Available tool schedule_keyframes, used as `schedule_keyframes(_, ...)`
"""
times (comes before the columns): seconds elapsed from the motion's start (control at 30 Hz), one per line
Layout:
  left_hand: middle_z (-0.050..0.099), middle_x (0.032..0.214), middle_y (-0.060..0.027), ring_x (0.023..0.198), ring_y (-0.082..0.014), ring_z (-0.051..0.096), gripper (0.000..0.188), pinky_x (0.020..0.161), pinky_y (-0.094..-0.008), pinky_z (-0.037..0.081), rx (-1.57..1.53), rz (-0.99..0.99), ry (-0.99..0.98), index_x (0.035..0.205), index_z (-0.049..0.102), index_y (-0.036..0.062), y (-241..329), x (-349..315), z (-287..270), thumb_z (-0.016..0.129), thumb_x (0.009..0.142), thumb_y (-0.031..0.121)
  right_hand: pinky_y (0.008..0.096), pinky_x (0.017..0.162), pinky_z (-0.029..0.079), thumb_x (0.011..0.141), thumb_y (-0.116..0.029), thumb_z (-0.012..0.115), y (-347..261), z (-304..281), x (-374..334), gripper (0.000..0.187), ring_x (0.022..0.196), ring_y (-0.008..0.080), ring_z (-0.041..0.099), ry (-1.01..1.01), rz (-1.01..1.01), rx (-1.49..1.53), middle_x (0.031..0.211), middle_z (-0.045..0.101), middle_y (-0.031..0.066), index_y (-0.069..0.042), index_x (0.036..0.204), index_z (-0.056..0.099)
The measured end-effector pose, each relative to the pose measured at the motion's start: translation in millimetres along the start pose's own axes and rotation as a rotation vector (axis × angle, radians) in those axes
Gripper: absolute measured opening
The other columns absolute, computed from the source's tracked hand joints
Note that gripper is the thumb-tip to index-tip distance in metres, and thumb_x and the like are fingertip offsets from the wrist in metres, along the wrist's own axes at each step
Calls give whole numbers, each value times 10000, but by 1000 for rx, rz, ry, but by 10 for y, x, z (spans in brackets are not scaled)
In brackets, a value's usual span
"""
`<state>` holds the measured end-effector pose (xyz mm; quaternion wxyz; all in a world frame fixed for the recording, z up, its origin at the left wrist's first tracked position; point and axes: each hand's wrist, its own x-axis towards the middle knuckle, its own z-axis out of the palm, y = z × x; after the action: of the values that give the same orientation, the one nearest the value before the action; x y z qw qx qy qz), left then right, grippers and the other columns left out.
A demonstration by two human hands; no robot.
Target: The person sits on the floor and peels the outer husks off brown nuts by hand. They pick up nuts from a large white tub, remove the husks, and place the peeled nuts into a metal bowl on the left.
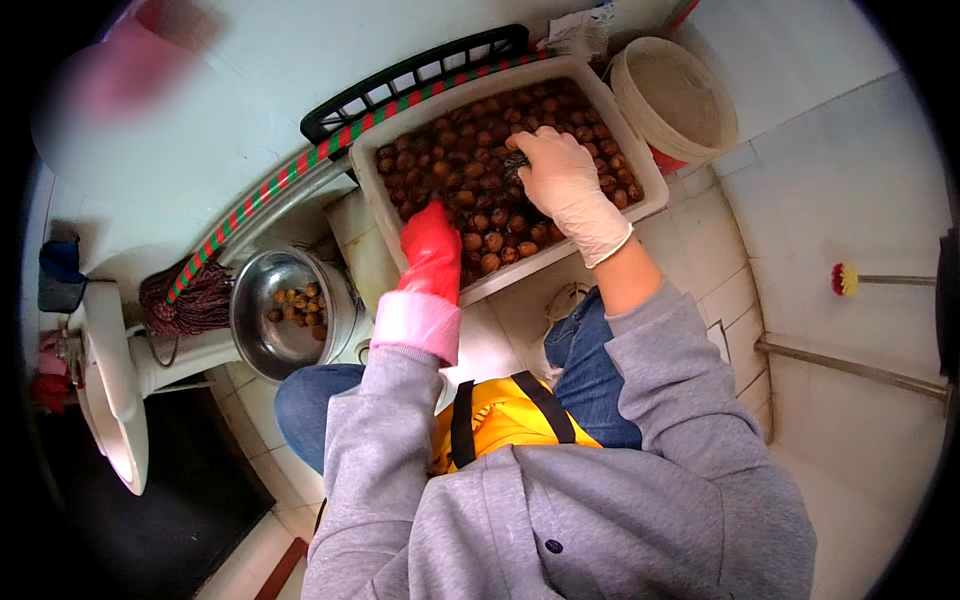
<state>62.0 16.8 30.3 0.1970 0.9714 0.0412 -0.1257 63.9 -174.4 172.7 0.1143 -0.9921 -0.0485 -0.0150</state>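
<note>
A white rectangular tub (640, 165) holds many brown walnuts (475, 170) in dark liquid. My left hand (433, 245), in a red rubber glove with a pink cuff, reaches into the near left part of the tub. Its fingers are sunk among the walnuts and hidden. Over the tub's right half is my right hand (558, 175) in a thin whitish glove. Its fingers are closed on a dark wiry scouring pad (514, 160), just above the walnuts.
Left of the tub, a steel pot (262, 350) holds several lighter walnuts (298, 305). A white bucket (675, 100) stands at the tub's right. Behind lie a black plastic crate (415, 70) and a red-green striped pole (270, 190). A white washbasin (110, 390) is far left.
</note>
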Motion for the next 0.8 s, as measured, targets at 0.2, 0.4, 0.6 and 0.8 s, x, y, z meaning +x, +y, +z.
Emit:
schedule_keyframes(0.2, 700, 1073, -123, 1049, -314, 657, 258, 800, -456, 544, 517, 393, -253, 1038, 730, 145, 337, 168, 375, 615, 811, 188, 452, 867, 491, 788, -125, 688, -46, 119, 29, 360, 1018, 338, 585, 30, -5, 44, 1111, 601, 125, -151, 1140, 617)
schedule_keyframes(0.4, 678, 1054, -147, 964, -300, 650, 405, 780, -412, 532, -6, 498, -457, 1171, 659, 142, 340, 210, -179, 652, 769, 99, 451, 862, 490, 780, -130, 697, 91, 117, 26, 370, 1025, 336, 581, 33, 35, 40, 1108, 601, 123, -154, 1140, 617)
schedule_keyframes(0.6, 638, 1167, -14, 1084, -135, 575, 529, 934, -271, 463, -980, 410, -592, 1293, 578, 55, 139, 110, -948, 631, 778, -57, 452, 889, 486, 798, -132, 691, 88, 120, 51, 366, 1051, 336, 573, 32, 45, 49, 1122, 596, 122, -147, 1156, 612)
schedule_keyframes(0.8, 644, 1126, 1, 977, -86, 556, 498, 860, -224, 442, -1009, 431, -470, 1288, 605, 119, -113, -35, -1219, 651, 801, 24, 444, 905, 482, 809, -137, 686, -1, 149, 21, 382, 1063, 336, 565, -7, 3, 62, 1120, 590, 124, -151, 1181, 600)
